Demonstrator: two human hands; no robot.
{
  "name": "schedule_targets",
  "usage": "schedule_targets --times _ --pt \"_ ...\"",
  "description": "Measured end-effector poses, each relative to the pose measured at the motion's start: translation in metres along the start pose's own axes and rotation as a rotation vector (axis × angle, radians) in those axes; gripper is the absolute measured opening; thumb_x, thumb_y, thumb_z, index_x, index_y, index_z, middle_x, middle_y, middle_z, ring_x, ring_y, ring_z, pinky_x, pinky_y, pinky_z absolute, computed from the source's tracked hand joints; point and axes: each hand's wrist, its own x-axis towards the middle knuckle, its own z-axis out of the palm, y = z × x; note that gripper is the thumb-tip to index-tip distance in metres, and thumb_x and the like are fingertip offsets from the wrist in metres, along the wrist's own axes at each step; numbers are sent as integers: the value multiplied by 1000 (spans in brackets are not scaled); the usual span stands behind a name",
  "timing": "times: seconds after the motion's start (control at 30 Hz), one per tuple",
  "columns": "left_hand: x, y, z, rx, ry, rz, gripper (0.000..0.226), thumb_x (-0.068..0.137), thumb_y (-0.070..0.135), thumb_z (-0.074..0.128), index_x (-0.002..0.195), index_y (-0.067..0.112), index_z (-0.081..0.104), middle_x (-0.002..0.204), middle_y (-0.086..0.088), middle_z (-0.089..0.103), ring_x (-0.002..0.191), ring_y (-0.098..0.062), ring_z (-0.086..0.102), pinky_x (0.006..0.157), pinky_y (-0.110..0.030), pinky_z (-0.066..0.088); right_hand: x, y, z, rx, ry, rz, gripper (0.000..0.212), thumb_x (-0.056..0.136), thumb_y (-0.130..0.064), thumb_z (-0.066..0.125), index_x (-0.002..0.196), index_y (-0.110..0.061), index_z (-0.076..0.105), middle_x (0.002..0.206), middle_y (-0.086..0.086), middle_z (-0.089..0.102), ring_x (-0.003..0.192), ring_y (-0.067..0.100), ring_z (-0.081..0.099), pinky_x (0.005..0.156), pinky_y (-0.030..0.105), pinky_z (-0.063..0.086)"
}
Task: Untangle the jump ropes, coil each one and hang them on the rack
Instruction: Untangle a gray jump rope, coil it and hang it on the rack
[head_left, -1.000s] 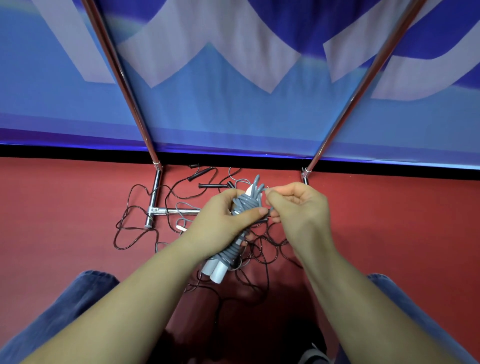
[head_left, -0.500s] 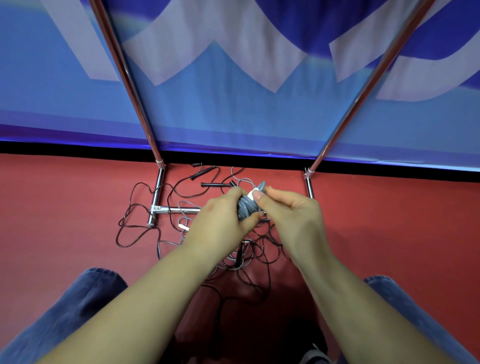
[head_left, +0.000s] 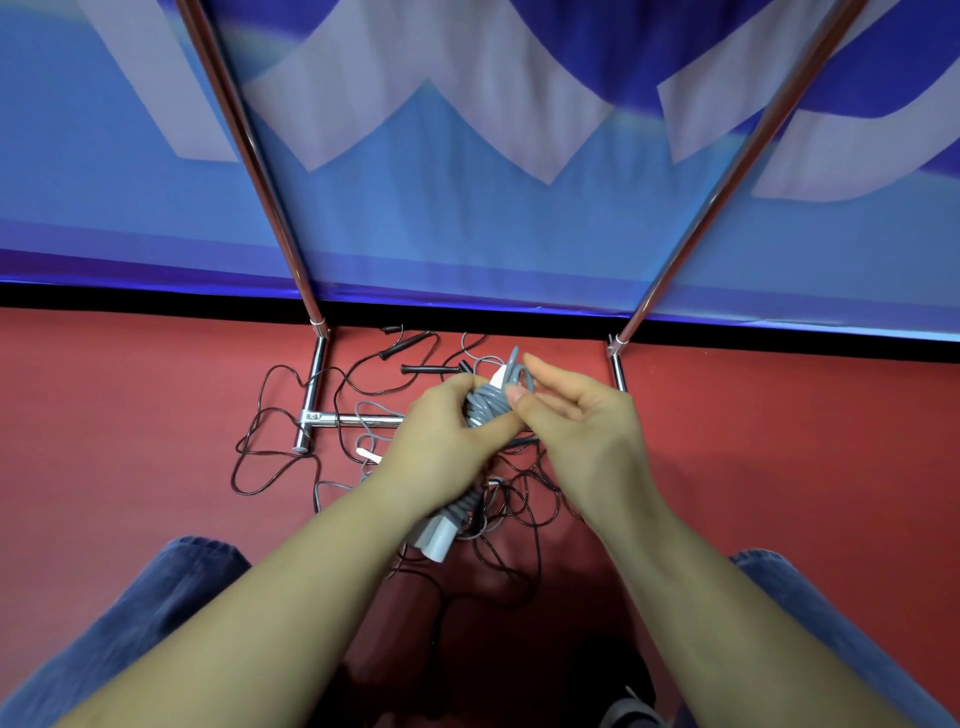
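Left hand (head_left: 441, 441) wrapped tight round coiled grey jump rope (head_left: 485, 408), right hand (head_left: 576, 421) pinching its top loop; black ropes (head_left: 519, 499) tangled on red floor (head_left: 130, 415) near rack (head_left: 311, 395)

Red floor (head_left: 130, 415) under me, kind of a matte sports-court surface. Straight ahead there's a big blue banner (head_left: 467, 234) with pale grey zigzag shapes and darker blue patches covering the wall. A black strip (head_left: 156, 296) runs along the bottom where it meets the floor. Lighting's pretty even, a bit glossy on the banner.
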Motion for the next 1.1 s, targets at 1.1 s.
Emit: schedule_targets --times 1.1 --pt "-7 1 2 535 28 132 45 79 44 71 117 25 55 102 2 67 96 -20 59 74 -29 43 -2 -2 -1 -89 201 118 24 78 -8 71 89 -27 61 76 4 70 70 19 69 77 46 57"
